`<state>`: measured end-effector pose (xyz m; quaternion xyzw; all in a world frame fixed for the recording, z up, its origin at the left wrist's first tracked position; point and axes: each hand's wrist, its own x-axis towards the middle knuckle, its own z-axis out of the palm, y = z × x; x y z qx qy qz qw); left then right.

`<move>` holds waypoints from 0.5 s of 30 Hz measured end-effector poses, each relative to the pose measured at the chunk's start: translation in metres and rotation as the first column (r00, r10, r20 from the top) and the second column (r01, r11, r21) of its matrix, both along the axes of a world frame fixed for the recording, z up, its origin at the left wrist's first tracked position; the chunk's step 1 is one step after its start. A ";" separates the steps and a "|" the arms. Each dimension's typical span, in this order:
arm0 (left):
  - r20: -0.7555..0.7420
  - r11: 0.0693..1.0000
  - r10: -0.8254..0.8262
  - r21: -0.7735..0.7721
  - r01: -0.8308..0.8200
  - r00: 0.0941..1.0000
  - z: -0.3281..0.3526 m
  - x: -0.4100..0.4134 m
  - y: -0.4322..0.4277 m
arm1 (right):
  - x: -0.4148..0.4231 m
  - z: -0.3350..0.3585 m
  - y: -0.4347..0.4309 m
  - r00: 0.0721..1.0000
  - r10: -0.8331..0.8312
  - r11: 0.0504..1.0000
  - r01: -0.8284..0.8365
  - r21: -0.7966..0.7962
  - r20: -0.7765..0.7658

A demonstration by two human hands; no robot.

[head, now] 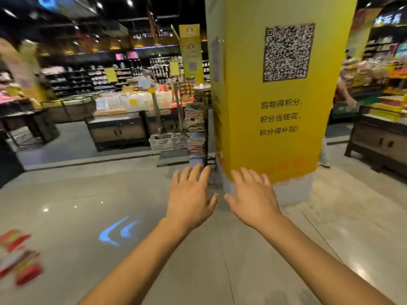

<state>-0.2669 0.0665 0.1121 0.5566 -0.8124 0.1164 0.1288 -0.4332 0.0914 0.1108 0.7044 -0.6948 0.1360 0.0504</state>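
Pillar (326, 95), broad and wrapped in yellow, fills the upper middle and right of the view. It stands on a pale grey base (293, 190) straight ahead of both hands. Black Chinese lettering runs down its front face.

Glossy grey floor (66, 194) spreads below and to the left, with bright glints of the ceiling lights on it. A dark wooden counter (119, 128) heaped with goods stands across the aisle to the left of the pillar. Another counter (378, 139) stands to the right. A person (343, 95) is partly hidden behind the pillar's right edge.

A tall wire rack (196, 124) stacked with packets stands just beside the pillar's left face. A white crate (161, 142) sits on the floor next to the rack.

The left hand (190, 194) and right hand (253, 199) are stretched forward side by side, palms down, thumbs nearly meeting. Their fingers are straight and spread, and neither holds anything. The right fingertips overlap the yellow wrap's lower edge, and the left fingertips overlap the rack's foot. Whether either hand touches anything cannot be told.

A QR code (287, 52) is pasted high on the pillar's front. Two blue arrows (117, 233) of light lie on the floor left of the left forearm. Red packets (19, 256), too blurred to make out, show at the lower left edge.
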 end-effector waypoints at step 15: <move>-0.089 0.898 0.440 0.060 -0.436 0.894 -0.017 0.247 -0.092 | 0.243 0.000 -0.148 0.912 0.396 0.918 -0.392 0.056 -0.108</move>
